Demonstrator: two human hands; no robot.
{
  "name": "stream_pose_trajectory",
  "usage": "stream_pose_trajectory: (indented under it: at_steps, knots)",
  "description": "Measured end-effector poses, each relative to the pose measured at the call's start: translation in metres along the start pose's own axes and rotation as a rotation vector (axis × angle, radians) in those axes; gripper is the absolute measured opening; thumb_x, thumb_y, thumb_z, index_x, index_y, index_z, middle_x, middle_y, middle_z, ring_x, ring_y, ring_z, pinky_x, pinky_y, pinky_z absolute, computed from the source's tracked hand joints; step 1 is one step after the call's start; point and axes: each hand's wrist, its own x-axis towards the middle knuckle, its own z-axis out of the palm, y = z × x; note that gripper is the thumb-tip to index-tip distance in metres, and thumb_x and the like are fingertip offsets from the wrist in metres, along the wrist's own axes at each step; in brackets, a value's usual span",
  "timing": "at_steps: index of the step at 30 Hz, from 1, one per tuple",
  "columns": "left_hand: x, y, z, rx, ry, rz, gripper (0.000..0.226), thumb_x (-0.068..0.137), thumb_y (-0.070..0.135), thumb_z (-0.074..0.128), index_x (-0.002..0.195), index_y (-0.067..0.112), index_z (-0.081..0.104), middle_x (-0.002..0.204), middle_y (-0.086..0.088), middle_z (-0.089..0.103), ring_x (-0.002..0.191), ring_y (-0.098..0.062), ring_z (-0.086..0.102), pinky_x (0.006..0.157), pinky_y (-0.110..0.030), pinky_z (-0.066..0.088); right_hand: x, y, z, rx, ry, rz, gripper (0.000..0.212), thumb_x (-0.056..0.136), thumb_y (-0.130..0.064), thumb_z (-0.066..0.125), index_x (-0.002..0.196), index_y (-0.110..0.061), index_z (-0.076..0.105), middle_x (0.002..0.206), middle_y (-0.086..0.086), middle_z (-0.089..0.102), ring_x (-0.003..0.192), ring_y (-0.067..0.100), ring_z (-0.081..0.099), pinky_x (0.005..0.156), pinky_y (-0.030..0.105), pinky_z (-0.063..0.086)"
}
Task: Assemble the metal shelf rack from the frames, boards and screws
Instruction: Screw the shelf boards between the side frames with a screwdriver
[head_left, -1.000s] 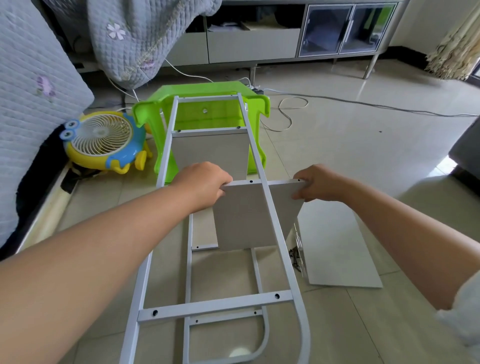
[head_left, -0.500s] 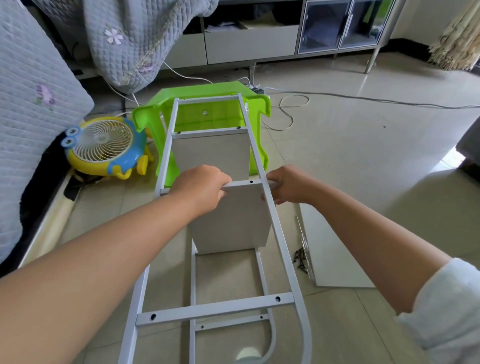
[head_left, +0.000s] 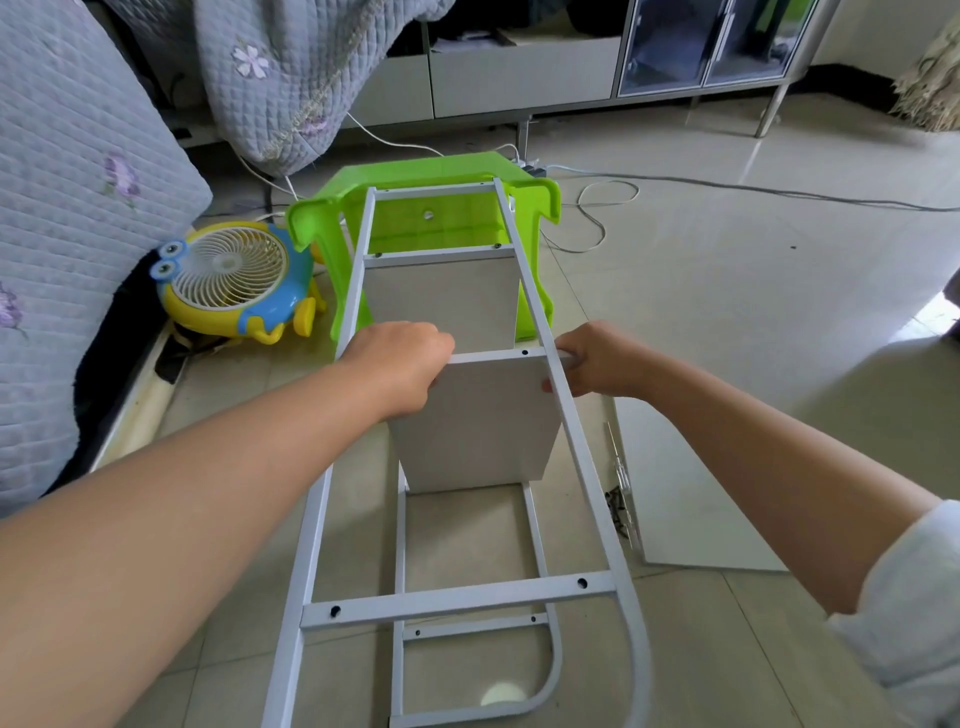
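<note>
Hands (head_left: 400, 364) (head_left: 597, 358) gripping board (head_left: 483, 421) between frames (head_left: 571, 447).

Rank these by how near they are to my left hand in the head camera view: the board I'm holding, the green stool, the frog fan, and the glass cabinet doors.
From the left hand:
1. Board, gripped at its top edge.
2. Green stool, just beyond, under the frame's far end.
3. Frog fan, on the floor to the left; close to the stool's rank.
4. Glass cabinet doors, far back right.
</note>
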Motion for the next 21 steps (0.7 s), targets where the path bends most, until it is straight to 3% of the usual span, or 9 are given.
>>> stream_pose_trajectory:
  at_steps: [8,10,13,14,16,17,21]
  knots:
    - [0.002,-0.011,-0.001,-0.005,-0.023,-0.012,0.017,0.093,0.014,0.046,0.109,0.010,0.050,0.116,-0.008,0.052,0.110,-0.029,0.052,0.071,-0.031,0.034,-0.002,-0.008,0.006,0.073,-0.011,-0.034,0.038,0.080,-0.002,0.066,0.055,-0.024,0.047,0.060,0.006,0.050,0.071,0.021,0.055,0.083,0.045,0.053]
    - [0.001,-0.014,0.002,-0.042,-0.018,0.011,0.016,0.093,0.017,0.047,0.107,0.010,0.052,0.114,-0.007,0.052,0.108,-0.028,0.052,0.070,-0.030,0.035,-0.006,-0.009,0.007,0.089,0.011,-0.053,0.039,0.079,-0.002,0.067,0.054,-0.024,0.046,0.060,0.007,0.050,0.068,0.021,0.054,0.078,0.039,0.054]
    - [-0.002,-0.017,0.008,-0.120,-0.021,0.011,0.015,0.091,0.020,0.050,0.102,0.012,0.054,0.110,-0.005,0.054,0.106,-0.027,0.053,0.072,-0.031,0.040,-0.009,-0.010,0.008,0.082,0.014,-0.067,0.041,0.079,-0.003,0.067,0.053,-0.023,0.043,0.054,0.002,0.046,0.054,0.017,0.048,0.058,0.016,0.048]
    - [-0.003,-0.017,0.010,-0.145,-0.018,-0.005,0.014,0.090,0.020,0.050,0.101,0.012,0.055,0.110,-0.005,0.055,0.105,-0.027,0.053,0.072,-0.030,0.040,-0.009,-0.011,0.010,0.084,0.019,-0.068,0.040,0.079,-0.004,0.068,0.052,-0.023,0.044,0.055,0.005,0.048,0.054,0.016,0.048,0.058,0.016,0.049]
    - [-0.004,-0.018,0.011,-0.160,-0.007,-0.048,0.013,0.090,0.018,0.049,0.100,0.014,0.056,0.110,-0.005,0.056,0.104,-0.027,0.054,0.069,-0.029,0.038,-0.006,-0.010,0.014,0.129,0.053,-0.061,0.037,0.076,-0.004,0.069,0.052,-0.021,0.047,0.062,0.013,0.055,0.061,0.021,0.053,0.070,0.035,0.054]
    - [-0.005,-0.018,0.012,-0.145,-0.002,-0.066,0.014,0.090,0.017,0.048,0.102,0.014,0.056,0.111,-0.005,0.056,0.104,-0.028,0.054,0.068,-0.029,0.037,-0.003,-0.008,0.016,0.160,0.080,-0.047,0.037,0.075,-0.003,0.069,0.052,-0.020,0.046,0.062,0.014,0.055,0.062,0.021,0.053,0.069,0.038,0.053]
    - [-0.005,-0.014,0.010,-0.059,-0.004,-0.075,0.016,0.091,0.015,0.045,0.106,0.013,0.053,0.113,-0.006,0.054,0.107,-0.029,0.053,0.068,-0.029,0.034,-0.001,-0.004,0.022,0.144,0.019,0.066,0.035,0.079,-0.011,0.069,0.053,-0.016,0.045,0.053,0.001,0.047,0.053,0.016,0.045,0.048,0.018,0.035]
